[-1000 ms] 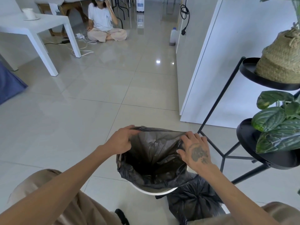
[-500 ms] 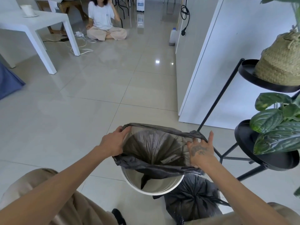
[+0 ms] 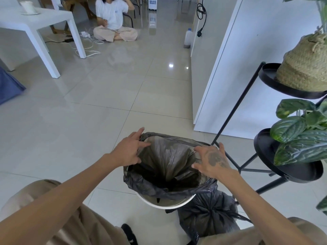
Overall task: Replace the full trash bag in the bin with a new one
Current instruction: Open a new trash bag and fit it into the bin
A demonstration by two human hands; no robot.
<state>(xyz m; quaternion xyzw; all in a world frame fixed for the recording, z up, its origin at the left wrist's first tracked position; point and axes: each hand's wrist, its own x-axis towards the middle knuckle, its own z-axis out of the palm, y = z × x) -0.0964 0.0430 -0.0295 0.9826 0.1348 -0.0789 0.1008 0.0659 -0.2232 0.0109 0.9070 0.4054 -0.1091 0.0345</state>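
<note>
A white round bin (image 3: pixel 168 206) stands on the tiled floor just in front of my knees. A new thin black trash bag (image 3: pixel 166 161) hangs in it, its mouth stretched wide open. My left hand (image 3: pixel 129 151) grips the bag's rim on the left side. My right hand (image 3: pixel 210 161) holds the rim on the right, fingers spread over the plastic. The near edge of the bag droops inside the bin's front rim. A full, tied black trash bag (image 3: pixel 208 216) sits on the floor against the bin's right side.
A black metal plant stand (image 3: pixel 230 121) with leafy plants (image 3: pixel 300 131) and a woven basket (image 3: pixel 306 68) is close on the right. A white cabinet (image 3: pixel 238 68) stands behind it. A person (image 3: pixel 113 22) sits on the floor far ahead beside a white table (image 3: pixel 44 23).
The bag's mouth has been pulled wider and lower around the bin. Both hands have moved apart to opposite sides of the rim, and the view has tilted slightly.
</note>
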